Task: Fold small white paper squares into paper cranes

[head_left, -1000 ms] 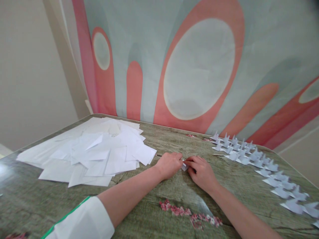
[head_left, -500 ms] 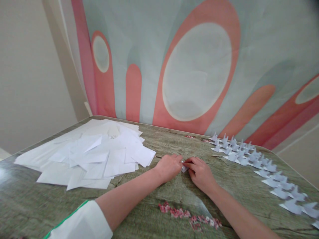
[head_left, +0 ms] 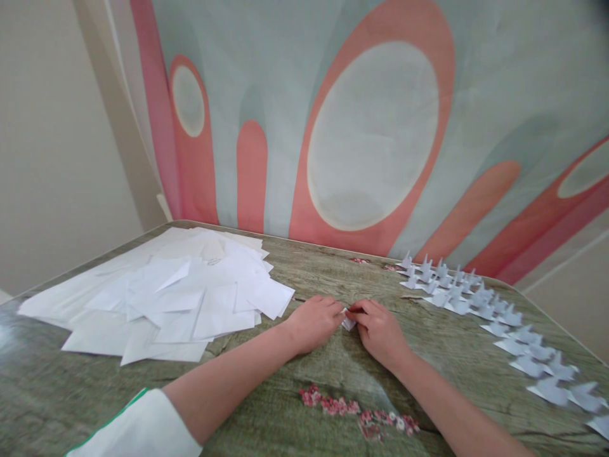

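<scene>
White folded paper above the table is pinched by my right hand beside my left hand, whose hold I cannot tell, and an uneven tug could tear it.

Folded paper part-hidden by fingers, folds too small; right of it, nearest paper crane edge-cropped; left, sleeve cut off.

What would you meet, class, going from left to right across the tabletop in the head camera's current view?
Pile of white paper sheets → left hand → small piece of white paper → right hand → rows of folded white paper figures.
</scene>
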Available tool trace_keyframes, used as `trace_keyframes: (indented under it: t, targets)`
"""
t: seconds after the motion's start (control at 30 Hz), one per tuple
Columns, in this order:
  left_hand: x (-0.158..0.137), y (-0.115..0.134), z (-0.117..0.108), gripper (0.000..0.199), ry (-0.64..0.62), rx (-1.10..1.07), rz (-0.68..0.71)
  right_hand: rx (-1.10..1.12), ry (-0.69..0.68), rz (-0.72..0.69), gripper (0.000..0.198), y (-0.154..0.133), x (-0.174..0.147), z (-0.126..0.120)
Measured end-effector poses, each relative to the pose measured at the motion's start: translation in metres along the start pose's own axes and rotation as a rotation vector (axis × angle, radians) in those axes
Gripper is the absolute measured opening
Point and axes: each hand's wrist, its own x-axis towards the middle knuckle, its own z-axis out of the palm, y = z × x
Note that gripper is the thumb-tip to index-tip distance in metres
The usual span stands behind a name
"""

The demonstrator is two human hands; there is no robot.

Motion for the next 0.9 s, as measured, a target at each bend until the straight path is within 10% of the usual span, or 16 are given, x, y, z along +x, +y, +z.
trace_keyframes:
  t: [0.9]
  targets:
    - [-0.004, 0.019, -0.025, 0.024, -0.125, -0.075, -0.020, -0.083, -0.022, -0.009, 0.034, 0.000, -0.001, -0.003]
